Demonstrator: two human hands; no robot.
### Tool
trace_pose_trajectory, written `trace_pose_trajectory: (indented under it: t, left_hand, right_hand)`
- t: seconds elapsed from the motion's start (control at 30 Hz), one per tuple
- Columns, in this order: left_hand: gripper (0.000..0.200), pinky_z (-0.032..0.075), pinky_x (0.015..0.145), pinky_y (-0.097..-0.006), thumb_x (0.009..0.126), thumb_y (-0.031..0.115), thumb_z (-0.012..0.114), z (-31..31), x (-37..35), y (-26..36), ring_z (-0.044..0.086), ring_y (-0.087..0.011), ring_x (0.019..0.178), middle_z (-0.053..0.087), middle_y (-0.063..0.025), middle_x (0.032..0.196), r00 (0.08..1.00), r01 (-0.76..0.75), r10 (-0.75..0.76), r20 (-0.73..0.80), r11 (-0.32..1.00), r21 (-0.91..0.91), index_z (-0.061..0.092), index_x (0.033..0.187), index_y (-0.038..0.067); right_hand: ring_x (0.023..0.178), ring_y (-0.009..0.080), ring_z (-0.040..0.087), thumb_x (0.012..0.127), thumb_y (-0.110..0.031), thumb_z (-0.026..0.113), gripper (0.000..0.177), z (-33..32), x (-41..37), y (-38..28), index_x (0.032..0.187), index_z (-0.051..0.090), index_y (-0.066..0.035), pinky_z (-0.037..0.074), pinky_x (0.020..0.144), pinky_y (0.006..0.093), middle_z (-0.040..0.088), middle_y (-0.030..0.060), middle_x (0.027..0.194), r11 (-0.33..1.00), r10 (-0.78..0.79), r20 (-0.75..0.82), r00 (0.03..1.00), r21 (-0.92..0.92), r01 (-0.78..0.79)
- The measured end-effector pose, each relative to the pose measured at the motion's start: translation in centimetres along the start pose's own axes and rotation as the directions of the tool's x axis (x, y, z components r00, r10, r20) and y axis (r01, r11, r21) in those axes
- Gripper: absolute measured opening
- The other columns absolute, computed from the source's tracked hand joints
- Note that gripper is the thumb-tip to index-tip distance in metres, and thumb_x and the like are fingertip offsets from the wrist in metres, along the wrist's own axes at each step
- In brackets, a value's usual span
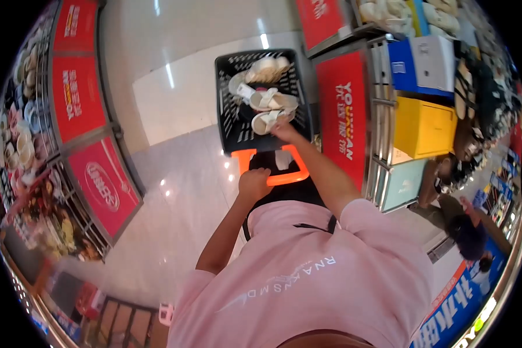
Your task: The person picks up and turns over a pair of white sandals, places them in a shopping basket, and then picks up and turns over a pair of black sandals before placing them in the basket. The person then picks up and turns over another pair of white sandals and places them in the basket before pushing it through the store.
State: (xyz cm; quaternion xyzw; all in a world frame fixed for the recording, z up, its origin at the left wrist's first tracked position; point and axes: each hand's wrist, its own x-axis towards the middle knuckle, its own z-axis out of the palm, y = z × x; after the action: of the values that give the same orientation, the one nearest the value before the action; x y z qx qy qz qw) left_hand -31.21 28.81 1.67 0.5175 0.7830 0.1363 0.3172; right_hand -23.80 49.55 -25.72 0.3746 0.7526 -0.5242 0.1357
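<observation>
A black shopping basket (pixel 221 98) with slotted sides is in front of me, and its orange handle (pixel 296 174) points toward my body. My left hand (pixel 254 184) is closed around the left side of that handle. Inside the basket's near right part, my right hand (pixel 283 129) is closed at the edge of a cream sandal (pixel 264 122); its fingertips are partly hidden. A second cream sandal (pixel 272 100) with crossed straps lies just beyond it. Farther back are beige shoes (pixel 267 69) and a grey-white shoe (pixel 238 83).
Racks of shoes with red sign panels (pixel 78 95) line the left. A red panel (pixel 342 113) stands close on the right, beside a yellow box (pixel 424 127) and a blue-and-white box (pixel 420 64). Another person (pixel 467 232) is at the far right. Pale tiled floor (pixel 180 151) lies left of the basket.
</observation>
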Motion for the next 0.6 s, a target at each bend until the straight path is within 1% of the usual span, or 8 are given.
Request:
trace_pose_trajectory:
  t: [0.1, 0.13, 0.2, 0.3, 0.37, 0.4, 0.47, 0.6]
  left_hand:
    - [0.028, 0.054, 0.065, -0.0437, 0.075, 0.034, 0.068, -0.2, 0.3, 0.4, 0.069, -0.0292, 0.079, 0.069, -0.0094, 0.086, 0.993, 0.044, -0.048, 0.112, 0.999, 0.032, 0.066, 0.091, 0.011]
    - [0.027, 0.054, 0.065, -0.0456, 0.076, 0.034, 0.067, -1.0, 0.5, 0.8, 0.069, -0.0314, 0.077, 0.069, -0.0116, 0.081, 0.98, 0.065, -0.078, 0.182, 0.995, 0.074, 0.066, 0.09, 0.012]
    - [0.025, 0.054, 0.066, -0.0478, 0.08, 0.035, 0.064, -1.5, 0.8, 1.2, 0.069, -0.0337, 0.077, 0.07, -0.0134, 0.08, 0.974, 0.06, -0.076, 0.213, 0.995, 0.077, 0.067, 0.089, 0.012]
    - [0.028, 0.054, 0.068, -0.0491, 0.082, 0.037, 0.06, -0.5, 1.2, 0.8, 0.069, -0.0365, 0.078, 0.07, -0.0153, 0.082, 0.979, 0.043, -0.06, 0.196, 0.995, 0.089, 0.068, 0.088, 0.01]
    - [0.03, 0.054, 0.067, -0.0485, 0.08, 0.038, 0.061, 0.2, 1.6, 0.2, 0.069, -0.0363, 0.076, 0.07, -0.0154, 0.08, 0.982, 0.015, -0.033, 0.188, 0.995, 0.097, 0.069, 0.084, 0.01]
    - [0.032, 0.054, 0.065, -0.0484, 0.078, 0.04, 0.062, -0.2, 1.8, 0.3, 0.069, -0.0359, 0.075, 0.07, -0.0155, 0.08, 0.981, -0.008, -0.008, 0.195, 0.997, 0.082, 0.07, 0.083, 0.009]
    - [0.033, 0.053, 0.064, -0.0477, 0.077, 0.041, 0.063, -0.1, 2.0, 0.5, 0.068, -0.0358, 0.075, 0.07, -0.0156, 0.078, 0.988, 0.006, -0.02, 0.153, 0.996, 0.093, 0.07, 0.08, 0.009]
    - [0.033, 0.051, 0.059, -0.0475, 0.077, 0.039, 0.066, 0.4, 2.1, -0.2, 0.066, -0.0368, 0.067, 0.067, -0.0158, 0.07, 0.987, -0.16, 0.162, -0.014, 0.981, 0.112, 0.068, 0.074, 0.007]
  right_hand:
    - [0.077, 0.0289, 0.07, 0.081, -0.03, 0.06, 0.026, -5.8, -8.7, -9.3, 0.083, 0.072, -0.006, 0.054, 0.065, 0.0412, 0.071, 0.0172, 0.084, 1.0, -0.017, -0.006, 1.0, 0.002, 0.017]
    - [0.07, 0.0198, 0.067, 0.085, -0.023, 0.063, 0.019, -7.2, -11.1, -10.8, 0.089, 0.067, -0.005, 0.055, 0.068, 0.0364, 0.07, 0.0095, 0.08, 0.995, 0.004, 0.087, 0.996, 0.097, -0.013]
    - [0.077, 0.0206, 0.067, 0.087, -0.022, 0.064, 0.017, -8.4, -15.9, -12.4, 0.091, 0.066, -0.005, 0.054, 0.071, 0.0354, 0.07, 0.0091, 0.083, 0.958, -0.279, -0.032, 0.96, -0.08, 0.276]
    - [0.078, 0.0264, 0.067, 0.083, -0.042, 0.068, 0.038, -8.1, -21.6, -13.1, 0.096, 0.066, -0.007, 0.053, 0.07, 0.0388, 0.07, 0.0112, 0.086, 0.978, -0.209, 0.177, 0.962, 0.045, 0.204]
    - [0.093, 0.0351, 0.064, 0.073, -0.045, 0.072, 0.046, -10.2, -25.6, -16.4, 0.106, 0.066, -0.013, 0.05, 0.08, 0.0472, 0.065, 0.0167, 0.1, 0.91, -0.22, 0.265, 0.939, -0.291, 0.295]
    - [0.09, 0.0354, 0.064, 0.071, -0.041, 0.072, 0.045, -9.1, -25.8, -15.3, 0.106, 0.066, -0.013, 0.05, 0.08, 0.0482, 0.065, 0.0167, 0.098, 0.823, -0.402, 0.079, 0.912, -0.405, 0.398]
    - [0.091, 0.0346, 0.065, 0.07, -0.035, 0.07, 0.038, -8.4, -24.3, -15.4, 0.1, 0.068, -0.012, 0.05, 0.08, 0.0474, 0.067, 0.0155, 0.095, 0.891, -0.159, 0.092, 0.983, -0.415, 0.183]
    - [0.084, 0.0324, 0.069, 0.065, -0.024, 0.067, 0.03, -7.5, -22.3, -15.8, 0.092, 0.074, -0.014, 0.052, 0.074, 0.0465, 0.071, 0.0119, 0.085, 0.741, -0.106, 0.061, 0.993, -0.661, 0.119]
